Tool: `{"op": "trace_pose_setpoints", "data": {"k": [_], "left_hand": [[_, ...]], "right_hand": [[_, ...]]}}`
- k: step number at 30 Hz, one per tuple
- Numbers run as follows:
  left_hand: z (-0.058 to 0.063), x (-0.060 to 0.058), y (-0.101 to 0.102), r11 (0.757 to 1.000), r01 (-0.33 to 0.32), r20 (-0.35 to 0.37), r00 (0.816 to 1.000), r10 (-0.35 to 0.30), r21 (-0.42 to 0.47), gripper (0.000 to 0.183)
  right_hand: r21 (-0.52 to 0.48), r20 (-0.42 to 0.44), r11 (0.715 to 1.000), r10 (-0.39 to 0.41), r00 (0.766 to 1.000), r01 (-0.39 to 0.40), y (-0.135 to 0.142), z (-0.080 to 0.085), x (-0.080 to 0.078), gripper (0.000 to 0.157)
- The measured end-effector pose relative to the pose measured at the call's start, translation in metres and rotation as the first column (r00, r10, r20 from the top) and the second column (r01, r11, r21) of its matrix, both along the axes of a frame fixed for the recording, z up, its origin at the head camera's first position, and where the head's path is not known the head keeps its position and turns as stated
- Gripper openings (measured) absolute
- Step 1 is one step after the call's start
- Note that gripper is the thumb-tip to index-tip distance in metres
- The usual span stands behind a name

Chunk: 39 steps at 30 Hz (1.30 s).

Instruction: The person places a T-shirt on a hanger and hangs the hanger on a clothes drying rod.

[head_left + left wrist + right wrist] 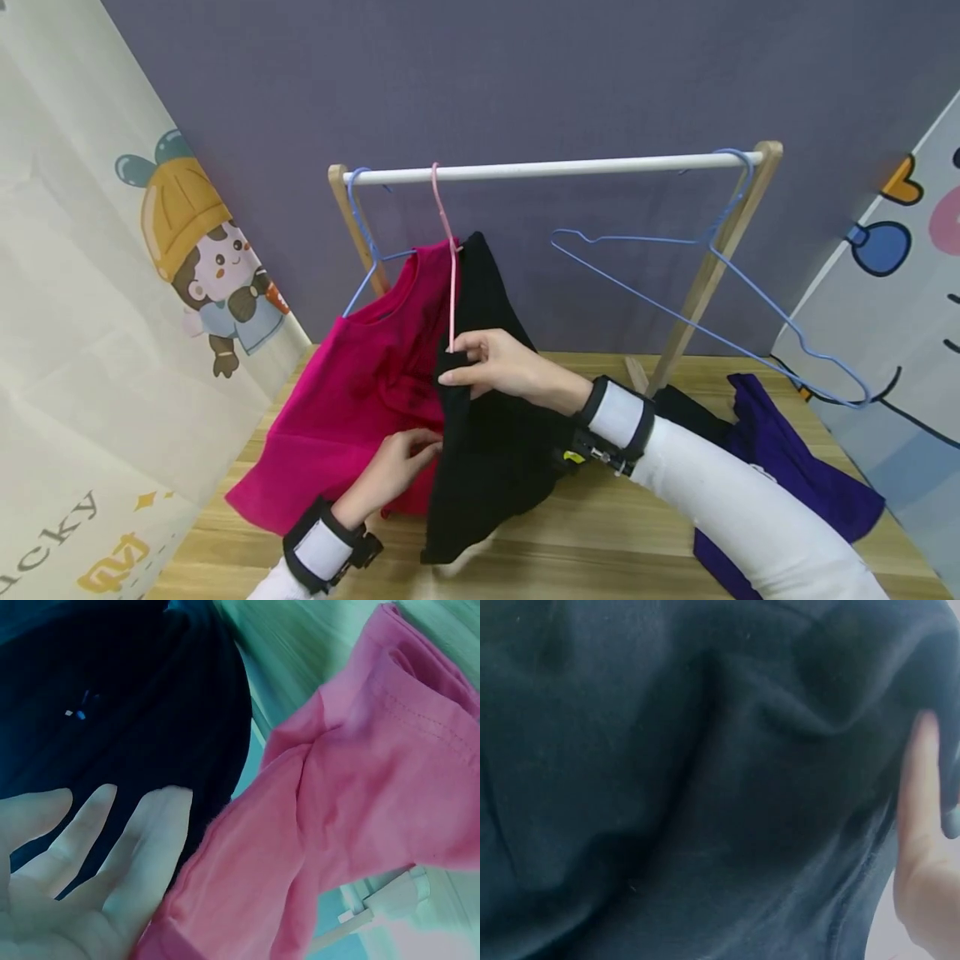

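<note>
Fingers and thumb of the right hand (pixel 517 367) pinch the upper edge of a black cloth garment (pixel 502 458), right at the near end of a thin pink hanger (pixel 453 279). The garment hangs at that hanger, which hooks over a round white rail (pixel 555 169) near its left end. Lower down, the left hand (pixel 397 467) lies beside the garment's hanging edge, its fingers loosely extended and spread in the left wrist view; whether the fingertips press the cloth, I cannot tell.

Just left of the garment, a crimson-pink cloth shirt (pixel 322 442) hangs on a blue wire hanger (pixel 353 200). Toward the rail's right end hangs a second blue wire hanger (pixel 630 287). Pale wooden legs (pixel 681 333) support the rail on a wood-grain tabletop (pixel 600 542), where a dark purple cloth garment (pixel 795 467) lies at the right, partly behind the right sleeve.
</note>
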<state>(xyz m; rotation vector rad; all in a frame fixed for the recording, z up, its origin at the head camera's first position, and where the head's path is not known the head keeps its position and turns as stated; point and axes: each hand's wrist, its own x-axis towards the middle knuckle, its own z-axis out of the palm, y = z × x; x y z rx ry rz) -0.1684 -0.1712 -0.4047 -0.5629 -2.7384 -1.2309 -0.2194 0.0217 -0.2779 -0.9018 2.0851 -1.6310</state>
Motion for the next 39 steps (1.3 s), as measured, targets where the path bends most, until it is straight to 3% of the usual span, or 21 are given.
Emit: {"op": "trace_pose_setpoints", "data": {"k": [4,9,12,17,20,27,34,39], "left_hand": [[0.002,0.006,-0.002,0.999,0.026,0.058,0.998,-0.024,-0.024,0.011],[0.012,0.016,-0.003,0.998,0.065,0.147,0.987,-0.066,0.008,0.012],[0.027,0.023,-0.004,0.997,0.074,0.171,0.983,-0.072,-0.004,0.013],[0.063,0.031,-0.009,0.994,0.11,0.191,0.976,-0.104,-0.022,0.014],[0.087,0.033,-0.009,0.989,0.127,0.159,0.981,-0.114,-0.071,0.014],[0.142,0.029,0.003,0.962,0.159,-0.017,0.986,-0.167,-0.223,0.013],[0.191,0.015,0.036,0.932,0.223,-0.113,0.958,-0.264,-0.286,0.012],[0.216,0.005,0.075,0.878,0.295,-0.121,0.924,-0.363,-0.377,0.014]], "right_hand": [[0.005,-0.026,1.0,-0.018,1.0,0.018,0.003,-0.001,0.002,0.02],[0.001,-0.06,1.0,-0.002,0.998,0.002,0.001,-0.005,0.008,0.031],[-0.005,-0.055,0.999,0.04,0.998,-0.04,0.002,-0.007,0.013,0.034],[0.009,-0.048,0.999,0.054,0.997,-0.054,0.01,-0.007,0.018,0.036],[0.011,-0.063,0.999,0.048,0.997,-0.048,0.019,-0.008,0.02,0.035],[0.017,-0.135,0.997,0.075,0.988,-0.074,0.047,-0.007,0.023,0.027],[0.08,-0.098,0.996,0.039,0.994,-0.031,0.09,-0.025,0.02,0.027],[0.177,-0.092,0.984,-0.004,0.996,0.02,0.131,-0.046,0.02,0.028]]}}
